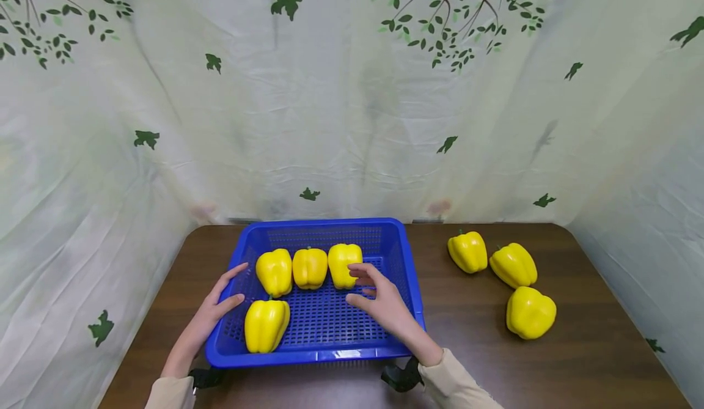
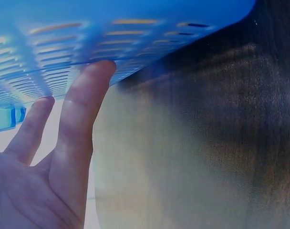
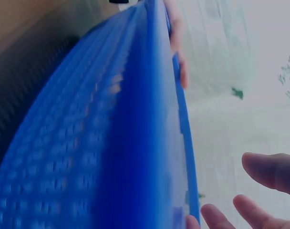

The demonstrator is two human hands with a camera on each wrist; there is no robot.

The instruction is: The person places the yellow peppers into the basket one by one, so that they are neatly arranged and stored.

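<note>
A blue plastic basket with slotted walls holds several yellow bell peppers. Three stand in a row along its back, among them the right-hand bell pepper, and another bell pepper sits at the front left. My left hand is at the basket's left side, thumb and fingers apart; in the left wrist view, its fingertips meet the slotted wall. Over the basket's right part, my right hand has its fingers loosely bent, overlapping the right-hand pepper's edge. The right wrist view shows nothing between its thumb and fingers.
Three more yellow bell peppers lie on the brown table to the right of the basket: one at the back, a middle one and a front one. A pale curtain with leaf and bird prints hangs behind the table.
</note>
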